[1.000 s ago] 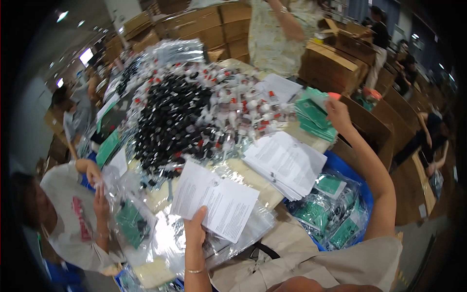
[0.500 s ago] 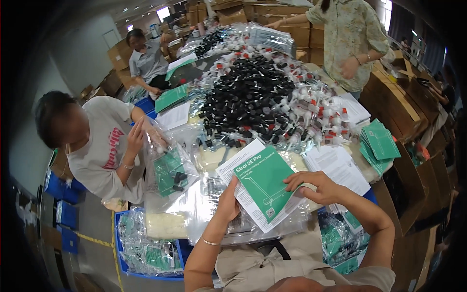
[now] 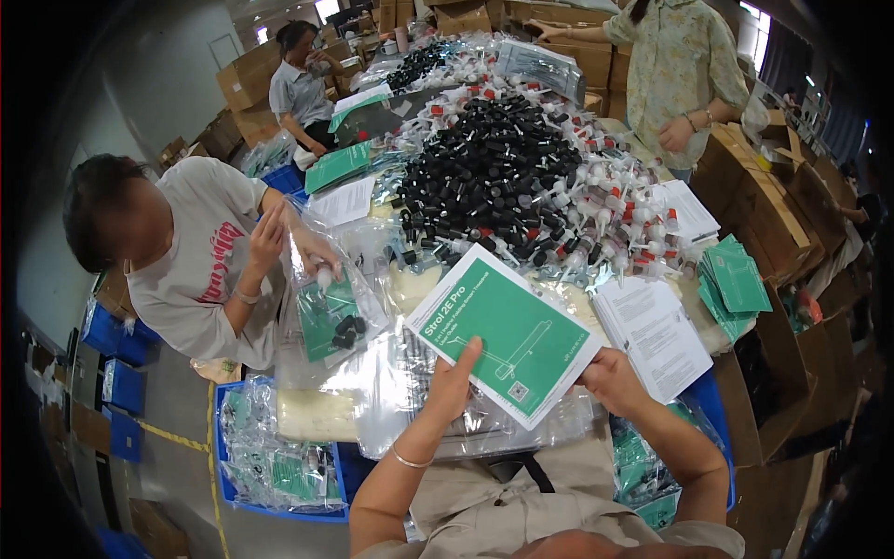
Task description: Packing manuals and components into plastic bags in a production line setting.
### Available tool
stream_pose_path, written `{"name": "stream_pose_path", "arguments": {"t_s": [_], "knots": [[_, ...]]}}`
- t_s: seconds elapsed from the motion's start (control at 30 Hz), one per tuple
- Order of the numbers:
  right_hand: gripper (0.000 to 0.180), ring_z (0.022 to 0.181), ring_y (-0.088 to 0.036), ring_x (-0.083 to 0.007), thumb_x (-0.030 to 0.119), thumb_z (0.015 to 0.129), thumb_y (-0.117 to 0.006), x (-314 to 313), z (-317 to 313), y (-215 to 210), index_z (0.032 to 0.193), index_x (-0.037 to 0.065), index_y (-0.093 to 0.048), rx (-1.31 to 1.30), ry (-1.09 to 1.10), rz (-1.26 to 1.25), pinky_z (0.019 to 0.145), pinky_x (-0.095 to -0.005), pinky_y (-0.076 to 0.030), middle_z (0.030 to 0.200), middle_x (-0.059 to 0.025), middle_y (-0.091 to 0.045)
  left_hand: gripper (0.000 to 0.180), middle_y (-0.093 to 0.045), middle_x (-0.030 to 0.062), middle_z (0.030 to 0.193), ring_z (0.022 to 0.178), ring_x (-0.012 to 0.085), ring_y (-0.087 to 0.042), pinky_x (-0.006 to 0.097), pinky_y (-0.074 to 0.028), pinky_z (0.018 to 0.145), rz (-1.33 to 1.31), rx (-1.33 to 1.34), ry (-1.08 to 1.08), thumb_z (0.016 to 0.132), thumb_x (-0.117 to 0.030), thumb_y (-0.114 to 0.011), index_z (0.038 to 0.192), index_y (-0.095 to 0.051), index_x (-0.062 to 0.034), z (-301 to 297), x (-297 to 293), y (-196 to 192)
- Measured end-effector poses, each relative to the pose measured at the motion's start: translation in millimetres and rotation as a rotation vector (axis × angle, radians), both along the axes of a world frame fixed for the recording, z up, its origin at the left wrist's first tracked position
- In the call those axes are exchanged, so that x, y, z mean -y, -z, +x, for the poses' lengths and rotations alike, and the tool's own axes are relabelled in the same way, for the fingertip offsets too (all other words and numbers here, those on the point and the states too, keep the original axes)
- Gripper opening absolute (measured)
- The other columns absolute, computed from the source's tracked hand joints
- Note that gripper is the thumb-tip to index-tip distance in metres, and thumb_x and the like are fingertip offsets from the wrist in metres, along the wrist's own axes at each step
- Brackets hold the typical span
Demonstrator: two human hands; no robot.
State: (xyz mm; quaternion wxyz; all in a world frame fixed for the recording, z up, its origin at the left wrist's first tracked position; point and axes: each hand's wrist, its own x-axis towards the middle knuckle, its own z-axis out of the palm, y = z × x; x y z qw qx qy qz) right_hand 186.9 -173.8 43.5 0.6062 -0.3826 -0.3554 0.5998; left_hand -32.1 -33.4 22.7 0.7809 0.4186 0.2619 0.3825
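A green user guide booklet with a white edge lies tilted between my two hands, above the near edge of the table. My left hand grips its lower left side, thumb on the cover and fingers hidden beneath. At its right corner my right hand pinches the edge with curled fingers. Printed white sheets lie in a stack just right of the booklet. Under it are clear plastic bags spread on the table.
A heap of black-capped bottles and white-tipped bottles fills the table's middle. Green booklets lie at right. Blue bins of packed bags stand below. At left a co-worker fills a clear bag; others stand farther back.
The booklet now lies flush over the white sheet that stuck out behind it. My right hand has moved from the cover to the right corner. The left co-worker's hand now holds a bottle at the bag.
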Motion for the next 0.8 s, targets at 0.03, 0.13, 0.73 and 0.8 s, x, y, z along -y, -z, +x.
{"name": "stream_pose_path", "arguments": {"t_s": [0.03,0.13,0.73,0.8], "knots": [[0.041,0.089,-0.06,-0.0159,0.022,0.088,-0.063,0.5,-2.5,6.3,0.12,-0.001,-0.052,0.258,0.018,-0.027,0.075,-0.0286,-0.05,0.108,-0.0087,-0.061,0.032,-0.057,0.0026,0.113,0.1,0.009,-0.054,0.025,-0.045,0.085,0.049,-0.024,-0.004,0.095,-0.017,-0.053,0.122,-0.051,-0.0013,1.9,1.9,-1.1],[0.027,0.067,-0.061,-0.0128,0.022,0.089,-0.062,-10.9,-12.0,-16.8,0.103,-0.001,-0.06,0.423,0.108,-0.121,0.056,-0.0262,-0.05,0.085,-0.0064,-0.064,0.031,-0.058,0.0027,0.111,0.096,0.0074,-0.053,0.024,-0.044,0.081,0.231,-0.142,-0.049,0.095,-0.018,-0.053,0.121,-0.053,-0.0003,-3.5,6.9,-3.1],[0.023,0.045,-0.054,-0.0079,0.02,0.093,-0.054,-45.5,-81.5,-120.8,0.091,0.0,-0.064,0.523,-0.611,0.093,0.039,-0.0233,-0.042,0.061,-0.0041,-0.061,0.062,-0.039,0.0111,0.142,0.096,0.0338,-0.06,0.04,-0.05,0.066,1.227,-1.99,-0.949,0.08,0.002,-0.044,0.14,-0.033,-0.01,-272.3,122.9,-221.5],[0.025,0.042,-0.052,-0.0078,0.02,0.094,-0.053,-51.0,-94.1,-130.9,0.088,-0.001,-0.063,0.528,-0.775,-0.03,0.036,-0.0227,-0.04,0.06,-0.0048,-0.061,0.067,-0.035,0.0093,0.146,0.091,0.0302,-0.063,0.037,-0.05,0.058,1.172,-2.15,-1.023,0.075,0.004,-0.047,0.14,-0.033,-0.0085,-269.3,143.9,-227.3]]}}
